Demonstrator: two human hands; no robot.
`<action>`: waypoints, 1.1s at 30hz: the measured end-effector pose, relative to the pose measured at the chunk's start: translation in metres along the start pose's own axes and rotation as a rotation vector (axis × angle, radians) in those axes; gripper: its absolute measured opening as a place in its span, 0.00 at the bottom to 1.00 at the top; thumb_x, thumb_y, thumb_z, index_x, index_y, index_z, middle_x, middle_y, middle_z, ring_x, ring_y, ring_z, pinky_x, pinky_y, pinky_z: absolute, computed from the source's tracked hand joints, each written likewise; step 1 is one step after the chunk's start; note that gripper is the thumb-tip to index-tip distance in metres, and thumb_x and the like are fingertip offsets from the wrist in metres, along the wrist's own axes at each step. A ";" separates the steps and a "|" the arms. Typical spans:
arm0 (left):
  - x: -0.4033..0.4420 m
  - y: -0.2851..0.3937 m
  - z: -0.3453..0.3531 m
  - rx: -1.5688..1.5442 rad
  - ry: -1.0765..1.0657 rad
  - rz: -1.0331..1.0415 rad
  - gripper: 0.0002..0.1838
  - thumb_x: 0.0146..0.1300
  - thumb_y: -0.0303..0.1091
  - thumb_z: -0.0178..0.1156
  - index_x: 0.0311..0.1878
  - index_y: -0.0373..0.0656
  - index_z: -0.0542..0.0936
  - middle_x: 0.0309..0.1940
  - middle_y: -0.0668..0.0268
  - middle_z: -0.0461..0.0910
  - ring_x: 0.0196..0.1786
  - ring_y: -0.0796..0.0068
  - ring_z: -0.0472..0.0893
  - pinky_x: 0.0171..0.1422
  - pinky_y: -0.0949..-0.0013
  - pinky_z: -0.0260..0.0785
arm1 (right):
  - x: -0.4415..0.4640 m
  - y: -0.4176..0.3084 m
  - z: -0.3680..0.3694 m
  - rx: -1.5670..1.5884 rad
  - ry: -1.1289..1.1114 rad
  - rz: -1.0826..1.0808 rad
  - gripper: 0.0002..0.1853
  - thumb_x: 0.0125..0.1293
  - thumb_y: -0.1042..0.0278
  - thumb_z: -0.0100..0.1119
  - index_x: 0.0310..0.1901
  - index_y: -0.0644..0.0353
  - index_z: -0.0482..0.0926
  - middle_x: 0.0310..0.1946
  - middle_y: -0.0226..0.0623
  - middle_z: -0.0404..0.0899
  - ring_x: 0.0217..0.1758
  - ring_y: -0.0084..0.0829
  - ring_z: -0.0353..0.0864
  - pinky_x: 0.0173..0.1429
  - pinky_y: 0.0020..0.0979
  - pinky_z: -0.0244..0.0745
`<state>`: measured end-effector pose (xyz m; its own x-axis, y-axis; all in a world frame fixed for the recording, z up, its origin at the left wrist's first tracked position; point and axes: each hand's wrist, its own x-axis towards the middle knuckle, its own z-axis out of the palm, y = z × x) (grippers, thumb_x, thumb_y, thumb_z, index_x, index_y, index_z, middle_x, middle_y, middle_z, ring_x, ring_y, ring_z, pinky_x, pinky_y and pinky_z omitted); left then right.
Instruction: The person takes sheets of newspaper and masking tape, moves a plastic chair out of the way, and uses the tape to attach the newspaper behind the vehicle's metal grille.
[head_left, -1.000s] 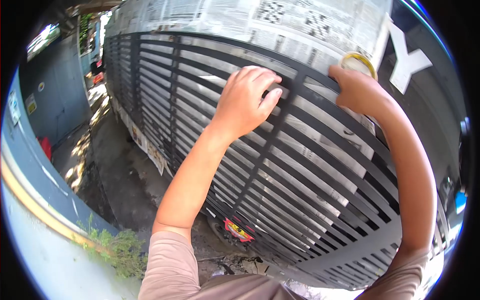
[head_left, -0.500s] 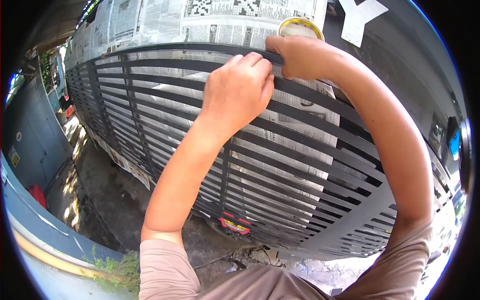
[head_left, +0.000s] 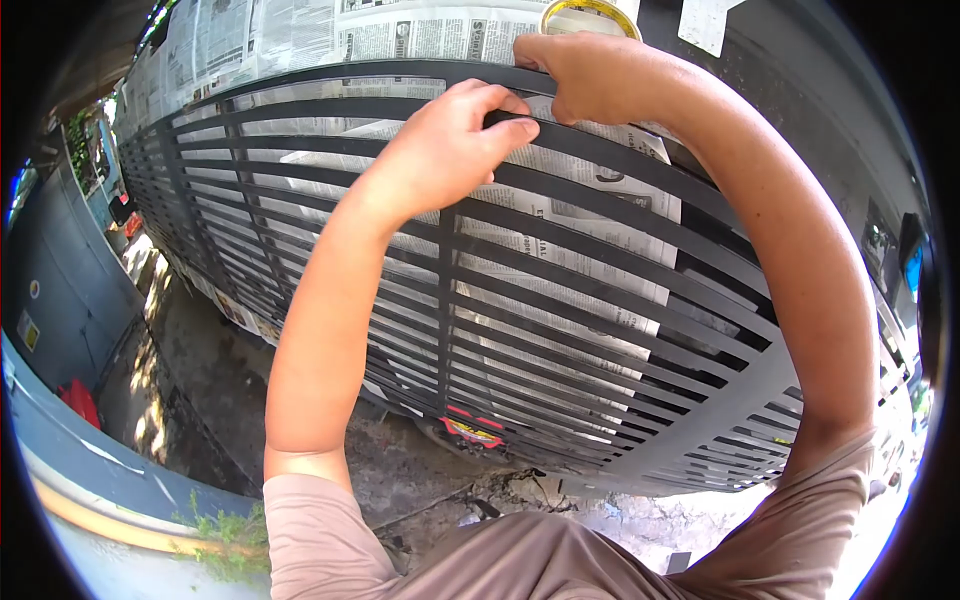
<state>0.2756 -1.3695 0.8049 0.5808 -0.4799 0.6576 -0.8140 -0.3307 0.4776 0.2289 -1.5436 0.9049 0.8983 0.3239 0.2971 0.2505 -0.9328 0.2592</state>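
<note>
Newspaper sheets [head_left: 560, 255] lie behind and above the dark metal slats [head_left: 600, 195]. My left hand [head_left: 440, 145] is at the upper slats. Its thumb and index finger stand apart with a dark slat edge showing between them, and the other fingers are partly hidden. Beside it, my right hand [head_left: 605, 80] bends over the top rail [head_left: 400, 68], fingers curled down and thumb below. What those fingers hold is hidden. Just above the right hand is a yellow-rimmed ring like a roll of tape [head_left: 632, 22], cut off by the view's upper edge.
A white letter-shaped piece [head_left: 705, 28] is on the dark surface at upper right. A red and yellow object [head_left: 470, 428] shows below the slats. To the left are a grey metal door [head_left: 70, 270], a red object [head_left: 78, 402] and a green plant [head_left: 225, 535].
My left thumb and index finger have come apart from a closed pinch, and the left wrist has shifted left. My right hand keeps its place at the rail. The view has tilted slightly downward.
</note>
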 end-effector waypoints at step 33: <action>-0.039 -0.116 -0.084 0.307 0.160 -0.027 0.17 0.75 0.40 0.52 0.45 0.36 0.83 0.46 0.59 0.82 0.54 0.63 0.77 0.64 0.64 0.65 | -0.007 -0.003 0.012 0.067 0.146 0.041 0.23 0.59 0.77 0.58 0.58 0.59 0.73 0.49 0.51 0.84 0.56 0.52 0.82 0.58 0.48 0.75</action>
<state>0.3483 -1.2443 0.7730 0.5767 -0.3426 0.7417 -0.7499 -0.5822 0.3141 0.2263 -1.5446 0.8911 0.8478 0.2998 0.4375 0.2424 -0.9527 0.1831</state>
